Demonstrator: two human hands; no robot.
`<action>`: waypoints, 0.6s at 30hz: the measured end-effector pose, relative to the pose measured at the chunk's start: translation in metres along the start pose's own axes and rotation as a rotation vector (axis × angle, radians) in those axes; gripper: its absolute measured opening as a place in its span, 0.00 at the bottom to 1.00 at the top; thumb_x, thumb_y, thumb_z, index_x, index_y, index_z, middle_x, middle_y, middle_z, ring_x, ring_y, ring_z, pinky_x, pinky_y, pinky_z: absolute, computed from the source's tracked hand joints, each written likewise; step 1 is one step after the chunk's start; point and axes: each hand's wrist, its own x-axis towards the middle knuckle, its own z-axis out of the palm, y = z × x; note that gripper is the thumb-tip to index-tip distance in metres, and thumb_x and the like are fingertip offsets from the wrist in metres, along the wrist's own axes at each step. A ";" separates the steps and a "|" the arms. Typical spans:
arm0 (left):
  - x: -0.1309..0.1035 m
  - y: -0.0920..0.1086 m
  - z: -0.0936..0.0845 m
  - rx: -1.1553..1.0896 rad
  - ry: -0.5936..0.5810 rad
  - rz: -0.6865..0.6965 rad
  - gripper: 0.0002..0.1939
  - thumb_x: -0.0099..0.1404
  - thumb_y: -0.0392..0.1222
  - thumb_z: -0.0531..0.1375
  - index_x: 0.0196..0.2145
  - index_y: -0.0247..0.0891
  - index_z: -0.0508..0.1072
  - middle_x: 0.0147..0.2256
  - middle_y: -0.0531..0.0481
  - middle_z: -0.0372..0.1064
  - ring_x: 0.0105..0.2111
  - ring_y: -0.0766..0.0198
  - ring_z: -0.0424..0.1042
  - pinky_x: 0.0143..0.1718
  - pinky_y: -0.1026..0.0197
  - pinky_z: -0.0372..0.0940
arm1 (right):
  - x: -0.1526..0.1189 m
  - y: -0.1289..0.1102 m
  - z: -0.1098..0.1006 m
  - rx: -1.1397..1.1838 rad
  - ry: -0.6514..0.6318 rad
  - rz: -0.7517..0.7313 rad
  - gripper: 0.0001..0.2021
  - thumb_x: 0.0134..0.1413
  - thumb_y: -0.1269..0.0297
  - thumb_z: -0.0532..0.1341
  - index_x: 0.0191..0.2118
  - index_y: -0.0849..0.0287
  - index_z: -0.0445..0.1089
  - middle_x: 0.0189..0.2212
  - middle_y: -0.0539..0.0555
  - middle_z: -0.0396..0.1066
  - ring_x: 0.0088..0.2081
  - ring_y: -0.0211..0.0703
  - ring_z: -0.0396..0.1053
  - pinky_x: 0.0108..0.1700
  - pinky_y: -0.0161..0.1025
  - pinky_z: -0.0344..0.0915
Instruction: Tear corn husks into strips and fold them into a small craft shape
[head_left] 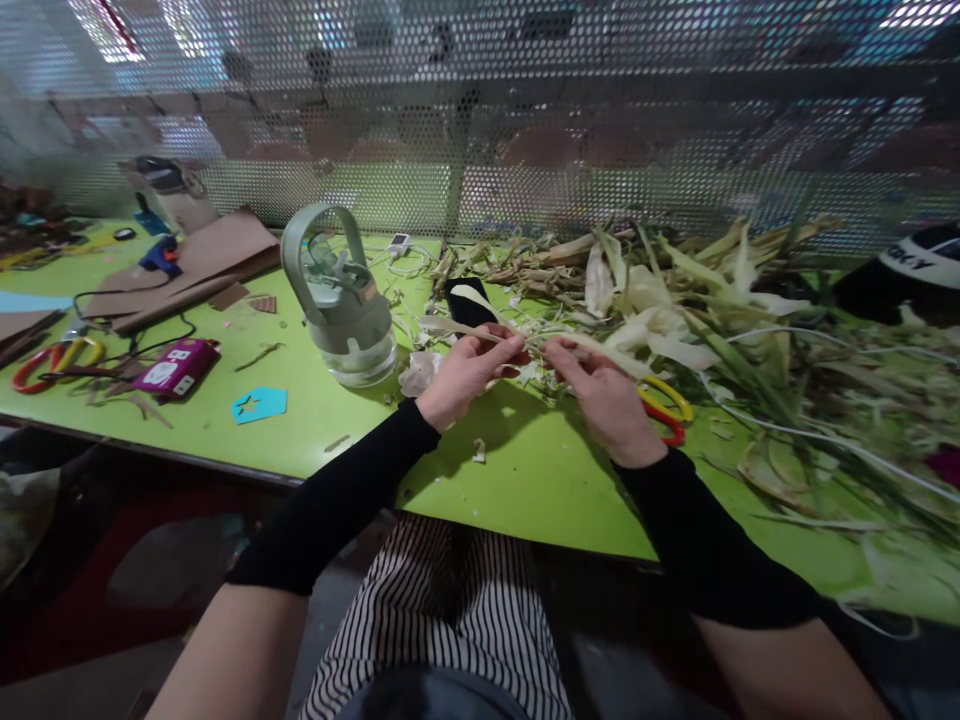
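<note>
Pale strips of corn husk [470,294] stretch between my two hands above the green table. My left hand [474,365] is closed in a pinch, and the strips stick out past its fingers to the left and up. Facing it a short way to the right, my right hand [596,390] pinches the strips too; its fingertips partly cover what they hold. A black phone-like slab [469,305] lies behind my left hand. Scissors with yellow and red handles [666,408] rest beside my right hand, partly hidden by it. Crumpled white paper [420,373] lies by my left wrist.
A light-green water bottle [349,310] stands left of my hands. A heap of corn husks [660,290] covers the right side, crossed by a white cable [810,425]. At left lie a magenta box [176,368], brown paper [202,265] and more scissors [58,362]. A perforated screen [450,150] closes the back.
</note>
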 end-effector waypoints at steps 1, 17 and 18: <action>0.000 -0.001 0.000 0.027 -0.009 -0.010 0.09 0.65 0.39 0.65 0.35 0.35 0.67 0.30 0.54 0.71 0.33 0.71 0.75 0.38 0.64 0.65 | 0.000 0.001 0.000 0.003 0.034 -0.043 0.16 0.56 0.46 0.68 0.40 0.52 0.78 0.37 0.52 0.79 0.38 0.45 0.75 0.42 0.45 0.72; 0.002 -0.010 -0.009 0.607 -0.113 0.116 0.12 0.61 0.44 0.67 0.28 0.33 0.72 0.28 0.52 0.70 0.30 0.69 0.66 0.35 0.63 0.60 | -0.003 -0.002 0.000 -0.147 -0.056 -0.233 0.10 0.57 0.51 0.68 0.35 0.51 0.79 0.42 0.54 0.76 0.48 0.50 0.74 0.54 0.53 0.69; 0.002 -0.009 -0.008 0.549 -0.118 0.084 0.10 0.62 0.42 0.66 0.29 0.33 0.72 0.29 0.52 0.70 0.30 0.69 0.67 0.36 0.63 0.61 | -0.003 -0.001 0.000 -0.117 -0.043 -0.206 0.10 0.57 0.51 0.68 0.35 0.51 0.79 0.40 0.53 0.76 0.44 0.48 0.74 0.51 0.50 0.70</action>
